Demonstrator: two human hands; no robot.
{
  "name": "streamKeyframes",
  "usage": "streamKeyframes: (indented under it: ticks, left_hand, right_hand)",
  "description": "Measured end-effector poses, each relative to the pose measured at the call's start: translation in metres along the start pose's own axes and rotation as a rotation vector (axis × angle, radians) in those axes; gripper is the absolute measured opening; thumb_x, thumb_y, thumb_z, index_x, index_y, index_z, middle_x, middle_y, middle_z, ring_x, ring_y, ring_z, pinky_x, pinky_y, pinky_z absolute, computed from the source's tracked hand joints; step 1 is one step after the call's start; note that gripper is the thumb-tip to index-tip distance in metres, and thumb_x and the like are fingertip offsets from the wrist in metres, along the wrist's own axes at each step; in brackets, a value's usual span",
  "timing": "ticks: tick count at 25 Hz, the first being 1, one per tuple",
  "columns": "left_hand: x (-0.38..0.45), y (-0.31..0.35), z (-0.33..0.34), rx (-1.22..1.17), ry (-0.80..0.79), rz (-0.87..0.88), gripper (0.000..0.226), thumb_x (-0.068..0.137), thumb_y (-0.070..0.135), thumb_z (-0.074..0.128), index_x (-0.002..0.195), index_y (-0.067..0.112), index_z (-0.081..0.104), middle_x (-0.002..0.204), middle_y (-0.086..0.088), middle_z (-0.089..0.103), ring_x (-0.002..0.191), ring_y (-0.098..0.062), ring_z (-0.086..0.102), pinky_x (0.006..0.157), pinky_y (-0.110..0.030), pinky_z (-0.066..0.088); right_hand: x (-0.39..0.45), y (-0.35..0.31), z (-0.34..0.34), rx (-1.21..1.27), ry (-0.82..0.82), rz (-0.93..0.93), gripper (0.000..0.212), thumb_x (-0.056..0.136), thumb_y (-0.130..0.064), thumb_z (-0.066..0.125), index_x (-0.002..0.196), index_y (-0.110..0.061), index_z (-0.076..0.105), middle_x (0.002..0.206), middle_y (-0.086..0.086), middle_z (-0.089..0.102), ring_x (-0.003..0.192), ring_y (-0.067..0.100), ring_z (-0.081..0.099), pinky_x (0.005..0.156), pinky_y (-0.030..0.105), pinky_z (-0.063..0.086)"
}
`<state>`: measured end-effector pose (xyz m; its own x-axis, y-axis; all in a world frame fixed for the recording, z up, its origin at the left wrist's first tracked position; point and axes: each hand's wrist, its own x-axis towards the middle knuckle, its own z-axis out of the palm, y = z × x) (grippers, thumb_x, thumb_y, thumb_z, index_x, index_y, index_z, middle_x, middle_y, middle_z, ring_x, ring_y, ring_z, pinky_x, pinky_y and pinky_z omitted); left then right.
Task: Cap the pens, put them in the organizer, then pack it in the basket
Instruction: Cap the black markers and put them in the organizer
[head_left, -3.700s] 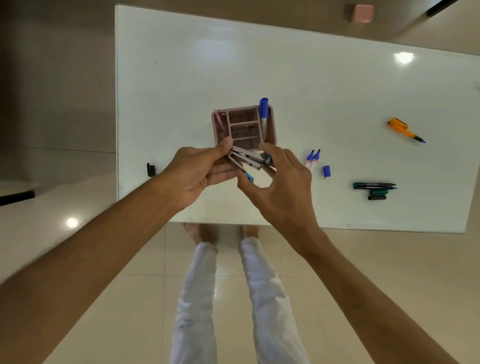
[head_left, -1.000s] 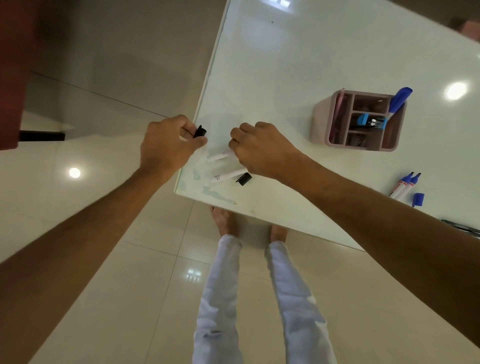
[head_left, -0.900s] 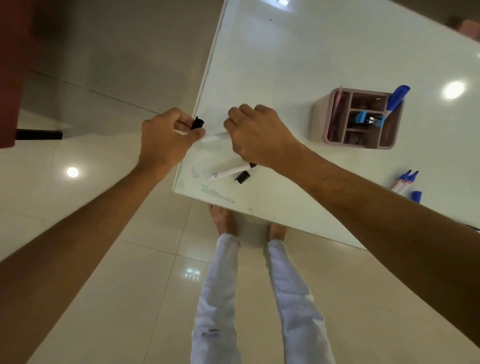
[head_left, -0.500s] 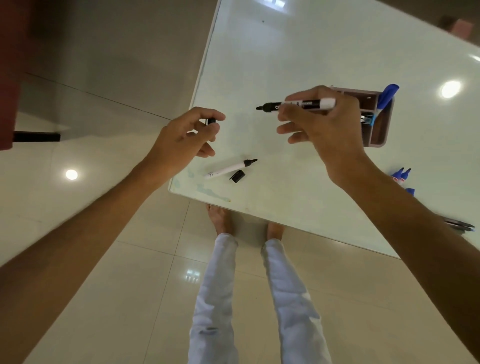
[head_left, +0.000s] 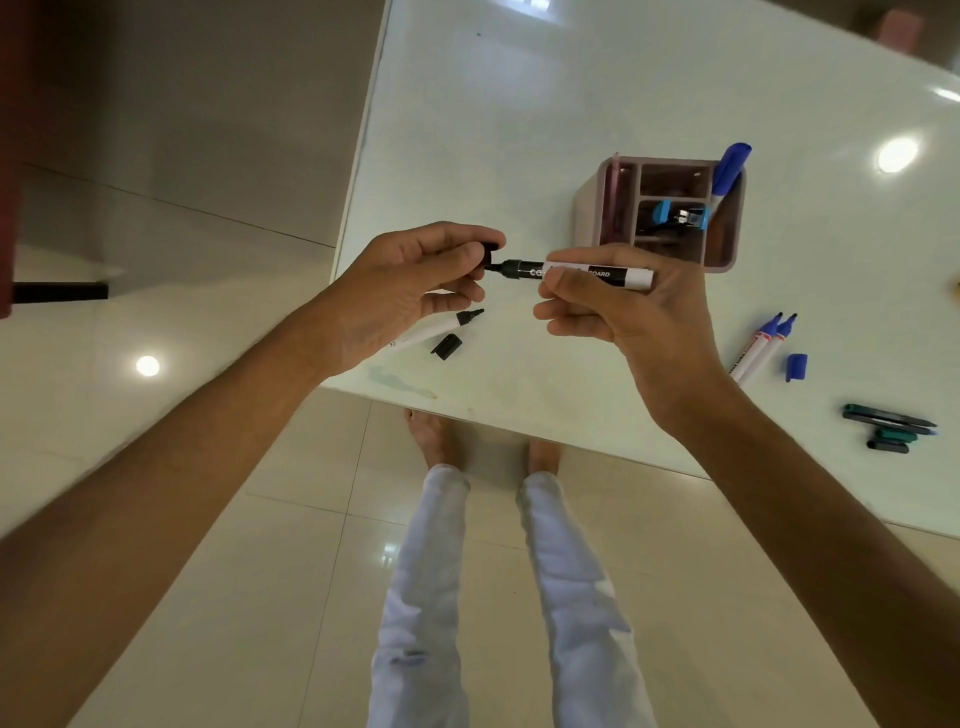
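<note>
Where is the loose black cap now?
The black cap lies on the table near its front left corner, beside the uncapped marker, under the left hand.

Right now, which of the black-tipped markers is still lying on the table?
The thin white marker beneath the left hand, uncapped, its black cap beside it. The other marker is held in the right hand.

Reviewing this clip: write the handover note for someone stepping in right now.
Left hand pinches a small black cap at the tip of the black-and-white board marker gripped by the right hand; cap not yet on.
Pink compartment organizer holds a capped blue marker.
Left: uncapped black marker beside its loose black cap, two uncapped blue markers, a blue cap, dark green pens. No basket in view.
</note>
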<state>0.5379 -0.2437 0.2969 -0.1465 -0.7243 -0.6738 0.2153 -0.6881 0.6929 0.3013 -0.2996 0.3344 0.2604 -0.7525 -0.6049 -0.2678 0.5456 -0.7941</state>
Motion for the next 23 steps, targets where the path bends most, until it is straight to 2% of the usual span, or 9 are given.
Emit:
streamKeyframes:
  ticks: [6,9,12,16,20,23]
  left_hand:
    - [0.01,0.007,0.017,0.013,0.096,-0.031,0.021,0.099,0.027,0.07,0.115,0.018,0.08,0.09,0.003,0.068,0.081,-0.011,0.068,0.088,-0.024,0.057]
    - [0.013,0.008,0.029,0.025,0.042,-0.057,0.031,0.091,0.034,0.072,0.115,0.017,0.08,0.089,0.003,0.07,0.082,-0.01,0.069,0.091,-0.025,0.06]
    - [0.014,0.008,0.04,0.065,-0.011,-0.086,0.033,0.088,0.036,0.071,0.113,0.018,0.081,0.09,0.003,0.073,0.083,-0.009,0.07,0.092,-0.026,0.06]
    - [0.018,0.007,0.054,0.149,-0.033,-0.115,0.035,0.085,0.038,0.07,0.112,0.017,0.08,0.087,0.004,0.077,0.08,-0.009,0.073,0.082,-0.021,0.059]
    - [0.022,0.002,0.069,0.097,-0.022,-0.07,0.032,0.087,0.034,0.068,0.109,0.015,0.08,0.088,-0.003,0.073,0.076,-0.01,0.072,0.079,-0.019,0.059]
    - [0.027,0.004,0.07,0.137,-0.044,-0.026,0.03,0.09,0.036,0.066,0.108,0.016,0.08,0.089,-0.004,0.072,0.078,-0.012,0.073,0.08,-0.019,0.06]
  right_hand:
    - [-0.008,0.0,-0.01,0.068,0.069,-0.016,0.023,0.095,-0.007,0.076,0.115,0.004,0.075,0.095,0.021,0.08,0.082,0.032,0.081,0.078,0.041,0.067]
    - [-0.012,0.001,-0.014,0.08,0.075,0.02,0.024,0.094,-0.009,0.077,0.116,0.001,0.076,0.096,0.018,0.081,0.083,0.03,0.081,0.079,0.039,0.067]
    - [-0.013,0.002,-0.024,-0.122,0.055,0.015,0.023,0.091,-0.016,0.08,0.111,-0.004,0.079,0.092,0.01,0.082,0.075,0.021,0.081,0.077,0.038,0.068]
    - [-0.016,0.001,-0.032,-0.515,0.065,-0.054,0.015,0.092,-0.029,0.08,0.102,-0.018,0.081,0.078,-0.011,0.074,0.067,0.01,0.073,0.075,0.024,0.062]
    - [-0.02,0.005,-0.033,-0.572,0.116,-0.139,0.014,0.094,-0.03,0.077,0.101,-0.017,0.08,0.081,-0.012,0.07,0.069,0.003,0.059,0.065,0.008,0.043]
    - [-0.019,0.008,-0.035,-0.554,0.125,-0.156,0.016,0.096,-0.03,0.074,0.103,-0.016,0.077,0.08,-0.012,0.068,0.068,0.003,0.058,0.062,0.007,0.043]
